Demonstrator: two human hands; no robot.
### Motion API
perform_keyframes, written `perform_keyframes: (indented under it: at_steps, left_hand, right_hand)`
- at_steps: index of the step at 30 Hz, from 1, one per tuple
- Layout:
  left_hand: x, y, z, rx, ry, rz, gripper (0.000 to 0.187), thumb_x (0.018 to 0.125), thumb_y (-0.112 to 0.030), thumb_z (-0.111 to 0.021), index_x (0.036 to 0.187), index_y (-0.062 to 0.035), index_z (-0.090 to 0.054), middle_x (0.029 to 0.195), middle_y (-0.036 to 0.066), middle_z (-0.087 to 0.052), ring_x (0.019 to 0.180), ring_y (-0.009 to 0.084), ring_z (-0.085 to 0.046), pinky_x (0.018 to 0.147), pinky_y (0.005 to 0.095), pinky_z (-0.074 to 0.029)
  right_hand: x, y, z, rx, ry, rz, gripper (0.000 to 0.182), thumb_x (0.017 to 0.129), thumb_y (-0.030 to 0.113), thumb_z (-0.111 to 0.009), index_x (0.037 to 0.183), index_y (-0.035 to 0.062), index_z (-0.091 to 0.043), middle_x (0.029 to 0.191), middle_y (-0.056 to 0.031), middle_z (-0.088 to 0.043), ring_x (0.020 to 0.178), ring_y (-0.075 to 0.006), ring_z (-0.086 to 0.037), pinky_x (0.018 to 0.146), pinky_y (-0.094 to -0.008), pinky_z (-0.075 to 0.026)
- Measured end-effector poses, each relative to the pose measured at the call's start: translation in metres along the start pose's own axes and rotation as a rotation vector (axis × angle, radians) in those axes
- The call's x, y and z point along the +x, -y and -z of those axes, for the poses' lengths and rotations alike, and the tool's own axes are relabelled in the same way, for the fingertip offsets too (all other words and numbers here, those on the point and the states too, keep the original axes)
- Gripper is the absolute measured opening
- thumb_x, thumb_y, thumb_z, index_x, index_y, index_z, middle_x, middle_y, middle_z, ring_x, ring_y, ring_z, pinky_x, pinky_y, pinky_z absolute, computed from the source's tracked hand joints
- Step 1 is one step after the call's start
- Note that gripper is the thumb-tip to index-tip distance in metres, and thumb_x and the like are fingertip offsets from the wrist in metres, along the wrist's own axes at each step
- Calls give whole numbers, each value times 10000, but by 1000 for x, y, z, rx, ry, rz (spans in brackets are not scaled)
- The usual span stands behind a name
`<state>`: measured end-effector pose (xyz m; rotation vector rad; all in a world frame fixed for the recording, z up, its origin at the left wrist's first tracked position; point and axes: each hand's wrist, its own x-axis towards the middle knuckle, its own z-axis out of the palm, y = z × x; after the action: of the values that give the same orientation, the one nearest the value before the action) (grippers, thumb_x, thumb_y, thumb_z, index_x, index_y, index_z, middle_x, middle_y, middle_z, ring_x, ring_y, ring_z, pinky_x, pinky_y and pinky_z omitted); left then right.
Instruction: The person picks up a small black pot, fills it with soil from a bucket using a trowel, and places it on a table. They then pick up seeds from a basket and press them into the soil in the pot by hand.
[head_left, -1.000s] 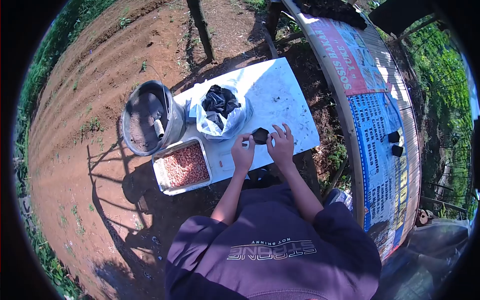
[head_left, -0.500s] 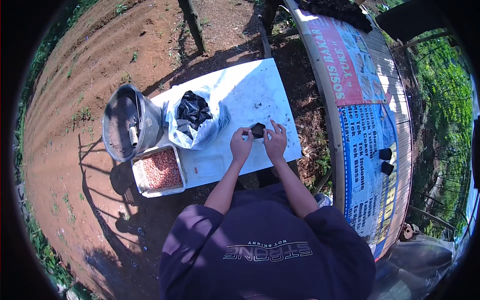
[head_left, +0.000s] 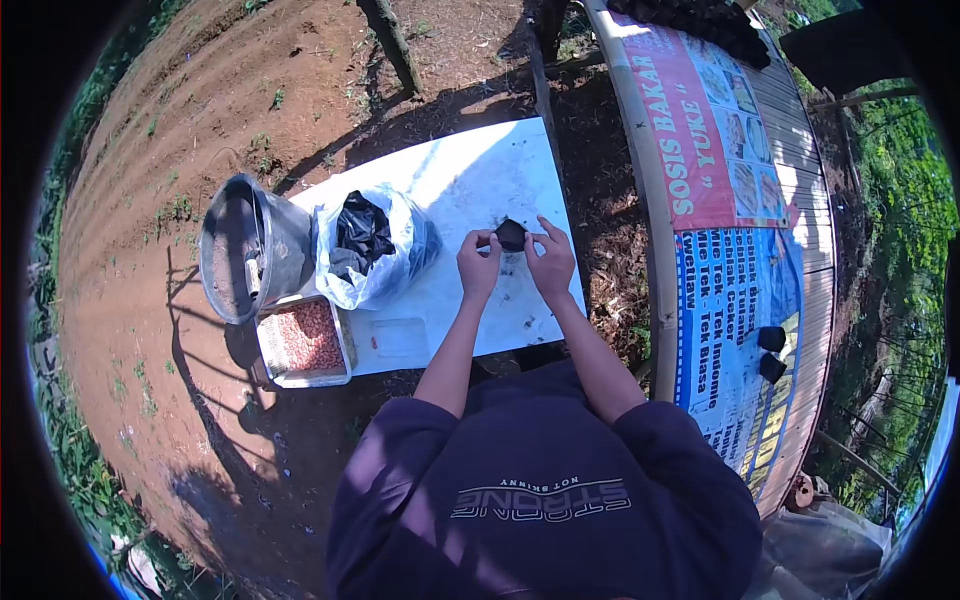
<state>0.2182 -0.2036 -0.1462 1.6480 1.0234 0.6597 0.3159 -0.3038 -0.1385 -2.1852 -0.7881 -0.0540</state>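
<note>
A small black plastic bag [head_left: 511, 236] is held between both hands above the white table [head_left: 480, 185]. My left hand [head_left: 480, 268] pinches its left edge. On its right edge, the thumb and fingers of my right hand [head_left: 550, 266] grip it, with the index finger raised. The bag's mouth appears open and faces up. Left of the hands, a white plastic sack [head_left: 405, 240] holds crumpled black bags [head_left: 362, 235].
A grey bucket [head_left: 285, 245] with soil and a tool stands at the table's left. Below it is a white tray [head_left: 349, 365] of reddish seeds [head_left: 302, 338]. Two filled-looking black bags [head_left: 771, 339] sit on the bannered bench [head_left: 660, 300] at right.
The black bag looks wider and rounder between my fingers. Both hands have moved slightly up and left in the view. The view itself has shifted a little.
</note>
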Motion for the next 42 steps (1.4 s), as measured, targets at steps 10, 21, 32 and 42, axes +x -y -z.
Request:
perform_keyframes:
  at_steps: [10, 21, 32, 42]
  left_hand:
    - [-11, 13, 2, -44, -4, 99, 180, 939, -173, -675, 962, -4, -614, 945, 127, -711, 891, 229, -713, 704, 325, -564]
    - [-7, 25, 1, 119, 82, 84, 210, 912, -207, -688, 913, 1, -657, 843, 138, -723, 819, 242, -730, 749, 358, -552]
    - [16, 7, -14, 152, 29, 92, 215, 927, -229, -687, 974, -20, -714, 879, 119, -743, 821, 219, -738, 752, 342, -553]
    - [24, 15, -7, 127, 94, 72, 225, 928, -241, -688, 960, -19, -706, 877, 118, -739, 807, 218, -729, 756, 343, -552]
  right_hand:
    - [-9, -9, -5, 23, 135, -124, 128, 864, 206, -724, 876, 79, -732, 1172, -68, -706, 1077, -273, -661, 892, -381, -535]
    - [3, -5, -5, 86, 203, -166, 149, 883, 203, -693, 962, 80, -725, 1041, -105, -732, 894, -274, -718, 751, -353, -556]
    - [27, -17, -5, 64, 320, -245, 183, 862, 231, -685, 977, 101, -744, 883, -106, -753, 813, -301, -729, 730, -401, -570]
    - [31, -18, -6, 75, 378, -236, 188, 849, 241, -686, 962, 96, -731, 886, -84, -755, 813, -290, -729, 733, -393, -566]
